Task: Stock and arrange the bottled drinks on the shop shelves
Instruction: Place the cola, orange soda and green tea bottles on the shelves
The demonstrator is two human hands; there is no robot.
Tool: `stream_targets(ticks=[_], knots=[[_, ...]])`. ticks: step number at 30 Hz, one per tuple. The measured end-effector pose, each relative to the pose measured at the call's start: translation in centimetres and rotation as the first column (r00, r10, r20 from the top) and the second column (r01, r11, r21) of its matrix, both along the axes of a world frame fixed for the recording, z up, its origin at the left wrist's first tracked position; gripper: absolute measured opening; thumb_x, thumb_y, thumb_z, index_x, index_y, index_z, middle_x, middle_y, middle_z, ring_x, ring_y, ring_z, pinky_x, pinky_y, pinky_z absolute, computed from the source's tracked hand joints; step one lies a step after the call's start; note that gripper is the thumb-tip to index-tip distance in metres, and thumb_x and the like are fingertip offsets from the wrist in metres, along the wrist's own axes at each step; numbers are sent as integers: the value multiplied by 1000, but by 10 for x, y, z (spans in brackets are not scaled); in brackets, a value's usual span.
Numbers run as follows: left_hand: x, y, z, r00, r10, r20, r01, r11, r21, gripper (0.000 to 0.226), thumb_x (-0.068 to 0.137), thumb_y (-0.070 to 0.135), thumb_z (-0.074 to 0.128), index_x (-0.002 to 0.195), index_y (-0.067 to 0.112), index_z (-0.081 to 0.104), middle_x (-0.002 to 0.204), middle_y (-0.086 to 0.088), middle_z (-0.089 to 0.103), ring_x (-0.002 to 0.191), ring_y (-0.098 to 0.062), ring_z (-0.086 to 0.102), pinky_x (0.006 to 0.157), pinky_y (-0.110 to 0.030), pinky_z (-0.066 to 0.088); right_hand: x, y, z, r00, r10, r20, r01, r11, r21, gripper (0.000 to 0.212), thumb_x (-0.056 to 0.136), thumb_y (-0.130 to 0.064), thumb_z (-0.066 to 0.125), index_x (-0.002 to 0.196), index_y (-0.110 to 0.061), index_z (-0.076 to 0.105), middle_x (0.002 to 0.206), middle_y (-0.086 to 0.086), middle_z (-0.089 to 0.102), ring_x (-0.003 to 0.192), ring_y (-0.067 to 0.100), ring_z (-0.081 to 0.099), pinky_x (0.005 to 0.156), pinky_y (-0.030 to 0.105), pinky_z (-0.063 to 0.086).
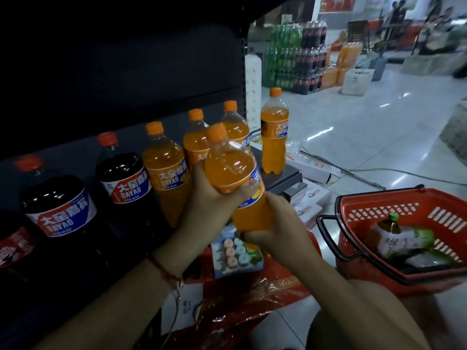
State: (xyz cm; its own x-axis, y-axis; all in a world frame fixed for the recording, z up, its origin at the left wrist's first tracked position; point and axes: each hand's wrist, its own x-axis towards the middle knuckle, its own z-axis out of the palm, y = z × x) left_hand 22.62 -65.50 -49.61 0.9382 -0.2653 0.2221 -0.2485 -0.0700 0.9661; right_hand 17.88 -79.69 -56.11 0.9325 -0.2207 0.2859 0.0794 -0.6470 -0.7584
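I hold an orange soda bottle (231, 170) with an orange cap in front of the dark shelf (75, 157). My left hand (212, 198) grips its upper body and my right hand (275, 223) grips its lower end. On the shelf stand three more orange bottles (165, 162) and, to their left, two dark cola bottles (123, 178) with red caps. Another orange bottle (274, 132) stands apart on a grey scale at the shelf's right end.
A red shopping basket (394, 205) with green-capped tea bottles (394, 236) sits on the floor at right. Red plastic packaging (252, 299) and a small pastel box (236, 251) lie below my hands. Stacked drink packs (298, 56) stand far back. A cable crosses the tiled floor.
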Motion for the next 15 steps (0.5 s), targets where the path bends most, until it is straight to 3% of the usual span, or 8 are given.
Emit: stream_targets(ticks=[2, 5, 8, 11, 13, 15], knots=[[11, -13, 24, 992, -89, 86, 77, 988, 137, 93, 63, 54, 76, 143, 33, 32, 128, 15, 55, 118, -8, 56, 95, -35, 52, 16, -13, 15, 999, -13, 33, 10, 996, 92, 71, 58, -37, 88, 121, -31, 54, 108, -13, 59, 97, 4, 57, 69, 16, 45], [34, -28, 55, 937, -224, 269, 103, 911, 398, 85, 80, 59, 68, 150, 36, 26, 142, 14, 46, 127, -4, 48, 102, -33, 47, 41, -34, 34, 997, -53, 63, 37, 972, 231, 70, 61, -34, 88, 120, -34, 50, 110, -13, 60, 97, 8, 58, 70, 18, 44], [67, -41, 73, 814, -179, 552, -257, 742, 619, 95, 80, 68, 62, 155, 31, 17, 156, 3, 31, 138, -16, 35, 105, -37, 37, 67, -56, 40, 986, -130, 107, 93, 952, 293, 65, 64, -33, 87, 115, -37, 47, 105, -13, 60, 93, 9, 59, 72, 24, 47], [105, -48, 69, 594, -271, 757, -622, 442, 646, 105, 76, 72, 63, 155, 21, 18, 152, -9, 36, 139, -29, 34, 115, -47, 27, 91, -74, 32, 974, -204, 94, 168, 939, 299, 61, 67, -32, 86, 111, -35, 44, 103, -10, 56, 92, 13, 55, 73, 28, 43], [124, -49, 59, 572, -308, 760, -705, 290, 647, 112, 70, 78, 62, 154, 17, 21, 145, -14, 43, 135, -35, 37, 118, -55, 19, 106, -82, 19, 967, -239, 83, 204, 931, 302, 59, 66, -30, 87, 107, -34, 44, 100, -8, 55, 90, 13, 53, 69, 25, 41], [134, -51, 50, 592, -311, 744, -720, 212, 661, 114, 67, 82, 61, 153, 16, 23, 137, -16, 51, 132, -37, 40, 117, -59, 15, 120, -87, 3, 964, -255, 69, 223, 926, 305, 60, 65, -31, 88, 107, -34, 45, 100, -9, 55, 89, 12, 53, 65, 22, 40]])
